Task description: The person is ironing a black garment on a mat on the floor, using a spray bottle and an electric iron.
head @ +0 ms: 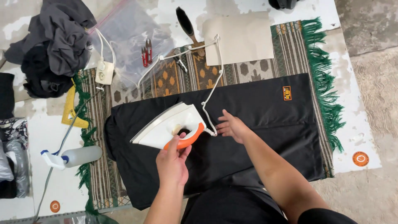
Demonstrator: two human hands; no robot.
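My left hand (pixel 172 161) grips the orange handle of a white electric iron (pixel 166 126). The iron rests flat on a black garment (pixel 257 120), its tip pointing left. That garment is spread over a striped, patterned rug (pixel 182 76) with green fringe. My right hand (pixel 231 126) lies on the black fabric just right of the iron, fingers spread, next to the iron's white cord (pixel 209 93). A small orange label (pixel 286 93) is sewn on the garment's upper right.
The cord runs up and left to a white socket block (pixel 103 72). A spray bottle (pixel 78 157) and yellow set square (pixel 70 111) lie left. Behind are red snips (pixel 146 53), a clear plastic bag (pixel 128 37), a brush (pixel 185 23), a beige sheet (pixel 242 37) and dark clothes (pixel 54 45).
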